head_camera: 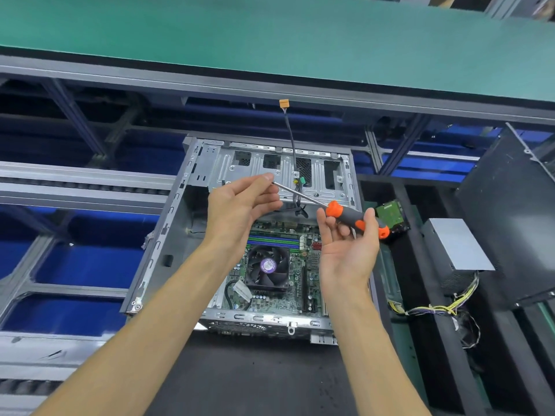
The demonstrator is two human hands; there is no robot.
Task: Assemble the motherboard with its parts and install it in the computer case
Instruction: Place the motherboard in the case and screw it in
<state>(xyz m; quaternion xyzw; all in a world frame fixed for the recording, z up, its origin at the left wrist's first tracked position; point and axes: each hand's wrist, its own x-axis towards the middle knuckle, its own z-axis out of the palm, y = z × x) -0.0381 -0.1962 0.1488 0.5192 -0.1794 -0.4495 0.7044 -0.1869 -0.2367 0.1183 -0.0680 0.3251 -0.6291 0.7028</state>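
1. Under your forearms there's a dark work mat [255, 382], and well beyond your hands a long green shelf [270, 40] runs across the top of the view on a grey metal frame. Blue bins [78, 265] sit out to the left of your left arm, behind grey rails.
2. Your right hand [350, 244] is palm up with fingers and thumb curled round the orange-and-grey handle of a screwdriver [354, 217], so it's holding the tool.
3. Your left hand [240, 205] pinches the tip end of the screwdriver's metal shaft between thumb and fingertips. Can't tell if there's a screw in there, too small to see.
4. Right below both hands is the open computer case [168, 235], lying on its side. The motherboard [297, 277] is inside it, between your wrists, with its black CPU fan [267, 268] just beside your left forearm.
5. Past your fingers, a cable with an orange connector [283, 103] sticks up from the case's drive cage.
6. Right of your right hand: a hard drive [390, 213] just behind the screwdriver handle, then a grey power supply [456, 250] with yellow wires, and a black side panel [510, 220] leaning further out.
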